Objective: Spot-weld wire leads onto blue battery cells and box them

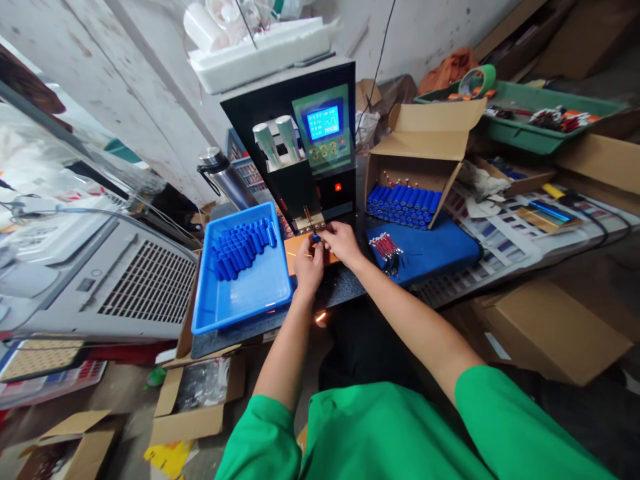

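Below the two copper electrodes (309,215) of a black spot welder (287,100), my left hand (309,265) pinches a blue battery cell (315,237). Its end is turned toward the electrode tips. My right hand (343,243) is closed at the same spot from the right, fingertips together beside the cell. Whatever is between those fingertips is too small to make out. Under both hands lies an orange-brown board (295,250). Left of them, a blue tray (240,297) holds many standing blue cells (235,250).
To the right, an open cardboard box (425,143) holds stacked blue cells with leads. Red and black wire leads (386,247) lie on a blue pad (435,250). A steel flask (227,177) stands behind the tray. Orange sparks (321,317) glow below the table edge.
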Demonstrator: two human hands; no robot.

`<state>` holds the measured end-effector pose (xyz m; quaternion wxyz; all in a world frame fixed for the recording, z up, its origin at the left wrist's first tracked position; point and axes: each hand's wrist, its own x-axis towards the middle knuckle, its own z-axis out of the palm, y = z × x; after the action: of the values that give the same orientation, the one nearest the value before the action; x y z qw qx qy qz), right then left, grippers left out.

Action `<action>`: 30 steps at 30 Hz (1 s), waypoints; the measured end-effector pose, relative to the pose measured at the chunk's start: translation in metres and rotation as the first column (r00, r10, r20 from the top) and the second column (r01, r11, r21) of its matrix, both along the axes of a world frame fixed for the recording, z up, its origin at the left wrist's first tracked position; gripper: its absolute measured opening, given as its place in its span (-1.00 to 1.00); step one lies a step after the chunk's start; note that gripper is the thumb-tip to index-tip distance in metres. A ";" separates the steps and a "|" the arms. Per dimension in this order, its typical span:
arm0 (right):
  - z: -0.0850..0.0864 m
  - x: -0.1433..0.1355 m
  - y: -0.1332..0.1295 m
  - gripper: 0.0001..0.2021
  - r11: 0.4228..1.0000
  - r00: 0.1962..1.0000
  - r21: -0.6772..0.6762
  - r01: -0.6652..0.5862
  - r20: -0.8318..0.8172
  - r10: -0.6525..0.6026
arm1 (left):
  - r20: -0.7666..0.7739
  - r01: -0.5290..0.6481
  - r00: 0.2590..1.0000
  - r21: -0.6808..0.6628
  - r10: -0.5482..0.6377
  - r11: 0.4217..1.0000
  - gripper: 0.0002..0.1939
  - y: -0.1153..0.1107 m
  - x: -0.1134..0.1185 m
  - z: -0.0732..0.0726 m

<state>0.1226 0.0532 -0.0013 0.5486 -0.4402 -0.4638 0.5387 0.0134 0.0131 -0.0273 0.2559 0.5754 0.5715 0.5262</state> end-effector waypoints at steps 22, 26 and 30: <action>-0.013 0.033 -0.017 -0.88 0.994 0.976 0.106 -0.009 0.217 -0.014 | -0.030 0.035 0.999 0.013 -0.034 0.999 -0.77 -0.001 0.001 0.016; -0.003 0.028 -0.021 -0.89 0.979 0.932 0.204 -0.019 0.358 -0.057 | -0.106 -0.014 0.994 -0.030 0.011 0.999 -0.74 -0.004 0.002 0.013; 0.011 0.014 -0.024 -0.83 0.962 0.795 0.272 -0.002 0.584 -0.164 | -0.145 -0.058 0.988 -0.045 0.051 0.997 -0.77 -0.003 0.001 0.008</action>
<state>0.1369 0.0297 0.0094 0.4482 -0.5325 -0.6604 0.2818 0.0141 0.0098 -0.0193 0.2138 0.5896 0.6167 0.4758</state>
